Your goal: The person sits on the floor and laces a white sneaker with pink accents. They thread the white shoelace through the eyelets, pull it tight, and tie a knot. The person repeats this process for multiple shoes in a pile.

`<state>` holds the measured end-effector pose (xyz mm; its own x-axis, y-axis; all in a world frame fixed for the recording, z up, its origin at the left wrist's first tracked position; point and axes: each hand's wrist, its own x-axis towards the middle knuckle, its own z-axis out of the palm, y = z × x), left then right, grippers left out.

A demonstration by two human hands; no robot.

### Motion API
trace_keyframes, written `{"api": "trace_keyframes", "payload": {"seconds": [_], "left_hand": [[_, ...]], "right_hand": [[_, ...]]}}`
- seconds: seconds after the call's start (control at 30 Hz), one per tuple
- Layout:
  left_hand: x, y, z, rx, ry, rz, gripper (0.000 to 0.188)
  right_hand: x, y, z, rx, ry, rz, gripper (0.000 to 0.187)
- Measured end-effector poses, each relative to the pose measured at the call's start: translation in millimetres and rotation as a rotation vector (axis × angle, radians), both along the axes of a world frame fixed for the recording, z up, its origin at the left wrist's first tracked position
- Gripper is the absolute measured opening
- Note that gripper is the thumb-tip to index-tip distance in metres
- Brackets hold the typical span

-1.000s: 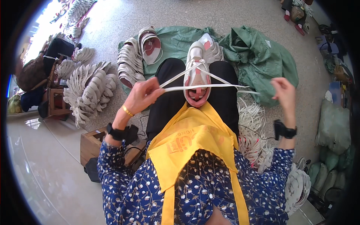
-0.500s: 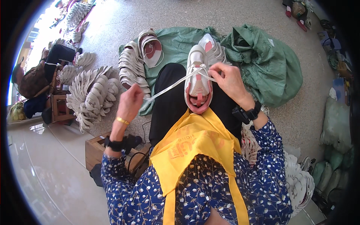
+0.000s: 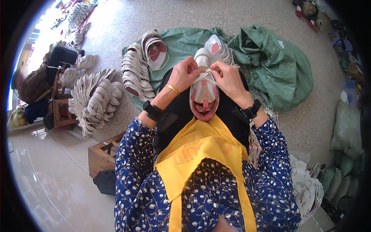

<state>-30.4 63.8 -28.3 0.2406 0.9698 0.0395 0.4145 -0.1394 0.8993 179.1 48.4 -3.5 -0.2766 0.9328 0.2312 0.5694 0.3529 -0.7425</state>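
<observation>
A white and pink shoe (image 3: 204,92) lies between my thighs with its toe pointing away and its pink collar against my yellow apron (image 3: 201,143). Across the front of its tongue runs a white shoelace (image 3: 205,74). My left hand (image 3: 184,75) pinches the lace just left of the shoe's middle, fingertips close over the upper. On the other side my right hand (image 3: 228,79) is closed on the lace too, thumb and forefinger together. The two hands nearly meet over the lace holes. Which lace end each one has is partly hidden by the fingers.
Beyond my knees a green sack cloth (image 3: 181,42) carries a row of white shoe uppers (image 3: 135,71). A bunched green sack (image 3: 274,73) sits at the right. More uppers (image 3: 94,96) are heaped on the floor at left, near a wooden stool (image 3: 102,156).
My left hand has come in from the far left to the shoe, and the lace it stretched out is now gathered there. My right hand has shifted slightly left.
</observation>
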Motion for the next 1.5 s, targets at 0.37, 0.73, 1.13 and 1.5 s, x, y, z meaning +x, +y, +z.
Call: {"api": "trace_keyframes", "payload": {"seconds": [0.37,0.73,1.13,1.5], "left_hand": [[7.6,2.7,-3.5,0.376,0.219,-0.021,0.014],[-16.9,1.6,-13.1,-0.392,-0.424,-0.043,0.014],[-11.3,9.9,-9.0,-0.480,-0.251,-0.113,0.011],[-7.9,-5.8,-5.2,-0.226,-0.183,0.002,0.022]], "right_hand": [[-0.4,0.5,4.4,0.024,-0.026,0.037,0.008],[-0.3,0.8,6.0,0.053,-0.007,0.096,0.006],[3.7,0.5,3.7,-0.014,-0.001,0.073,0.008],[5.2,-12.3,20.3,-0.150,0.056,0.039,0.014]]}}
